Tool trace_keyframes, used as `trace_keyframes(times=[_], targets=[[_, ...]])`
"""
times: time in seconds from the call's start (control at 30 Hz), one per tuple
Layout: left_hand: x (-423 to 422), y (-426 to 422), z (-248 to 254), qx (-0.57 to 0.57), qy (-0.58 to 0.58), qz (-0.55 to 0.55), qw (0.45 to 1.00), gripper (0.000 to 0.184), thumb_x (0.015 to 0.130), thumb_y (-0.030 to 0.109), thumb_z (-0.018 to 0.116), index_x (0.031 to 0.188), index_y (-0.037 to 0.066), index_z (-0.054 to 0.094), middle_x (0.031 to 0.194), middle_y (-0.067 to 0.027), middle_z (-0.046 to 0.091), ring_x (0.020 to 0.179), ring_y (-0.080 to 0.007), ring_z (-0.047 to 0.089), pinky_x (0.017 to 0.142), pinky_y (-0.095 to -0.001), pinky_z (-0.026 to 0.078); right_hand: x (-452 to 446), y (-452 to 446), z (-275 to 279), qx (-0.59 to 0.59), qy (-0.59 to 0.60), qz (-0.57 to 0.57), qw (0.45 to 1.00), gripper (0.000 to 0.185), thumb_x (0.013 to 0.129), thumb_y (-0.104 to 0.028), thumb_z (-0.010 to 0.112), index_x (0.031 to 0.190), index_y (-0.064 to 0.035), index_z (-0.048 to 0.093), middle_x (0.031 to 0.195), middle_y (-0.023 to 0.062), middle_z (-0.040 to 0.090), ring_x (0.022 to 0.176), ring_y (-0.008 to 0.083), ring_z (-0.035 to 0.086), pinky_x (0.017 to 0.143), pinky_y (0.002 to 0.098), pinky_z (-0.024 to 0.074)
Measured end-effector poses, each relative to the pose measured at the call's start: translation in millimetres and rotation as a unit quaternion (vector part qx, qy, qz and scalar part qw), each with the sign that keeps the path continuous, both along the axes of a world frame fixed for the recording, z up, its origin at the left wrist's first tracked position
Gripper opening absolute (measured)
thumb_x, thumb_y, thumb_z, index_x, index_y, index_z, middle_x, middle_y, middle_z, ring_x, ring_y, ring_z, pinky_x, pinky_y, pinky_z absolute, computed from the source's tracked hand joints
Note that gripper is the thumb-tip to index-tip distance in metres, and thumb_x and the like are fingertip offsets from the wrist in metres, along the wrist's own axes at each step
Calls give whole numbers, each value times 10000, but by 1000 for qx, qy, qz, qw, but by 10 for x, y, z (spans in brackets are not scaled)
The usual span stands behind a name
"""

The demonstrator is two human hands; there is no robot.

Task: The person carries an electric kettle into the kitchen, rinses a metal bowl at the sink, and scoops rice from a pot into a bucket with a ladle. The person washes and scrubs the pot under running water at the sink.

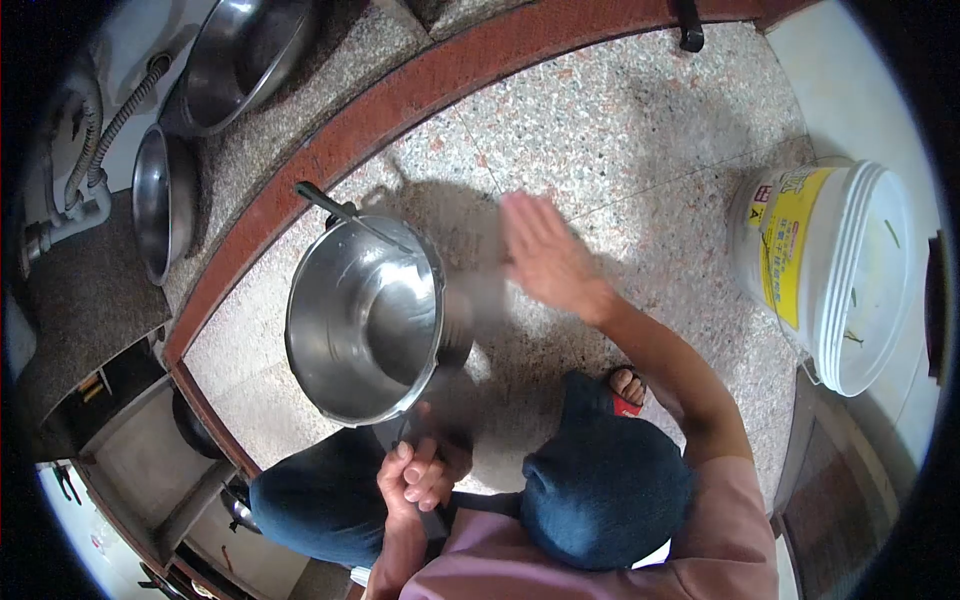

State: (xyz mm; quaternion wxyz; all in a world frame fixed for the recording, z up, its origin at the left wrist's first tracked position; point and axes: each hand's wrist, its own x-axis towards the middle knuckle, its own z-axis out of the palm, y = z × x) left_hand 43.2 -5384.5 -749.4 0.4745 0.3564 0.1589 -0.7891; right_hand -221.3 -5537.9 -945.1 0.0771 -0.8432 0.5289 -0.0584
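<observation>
We are tilting a shiny, round stainless-steel pot over the speckled stone floor, left hand curled tightly at its near side, right hand flattened, holding nothing; handling is underway, pot not yet released.

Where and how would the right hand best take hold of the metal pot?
Probably by the dark handle on the far rim of the metal pot, coming from the far side. It juts out beyond the rim, uncovered, opposite the left hand, which grips at the near side. The right hand is open and looks empty.
</observation>
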Motion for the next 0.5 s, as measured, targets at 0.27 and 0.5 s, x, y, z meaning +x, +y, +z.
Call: trace_keyframes(times=[0.27, 0.5], targets=[[76, 45, -49, -6, 43, 2, 999, 576, 1018, 208, 482, 1529, 74, 253, 694, 4, 447, 435, -61, 417, 380, -262, 422, -1146, -978, -606, -138, -163, -142, 967, 807, 887, -411, 694, 1443, 65, 355, 1519, 279, 348, 1410, 417, 345, 1191, 563, 199], [50, -24, -6, -14, -18, -48, 999, 552, 1013, 221, 483, 1512, 87, 289, 660, 27, 431, 393, -56, 380, 350, -253, 386, -1132, -1675, -617, -114, 40, -358, 926, 833, 986, -581, 424, 1460, 95, 319, 1527, 349, 279, 1443, 479, 249, 1190, 579, 158]])
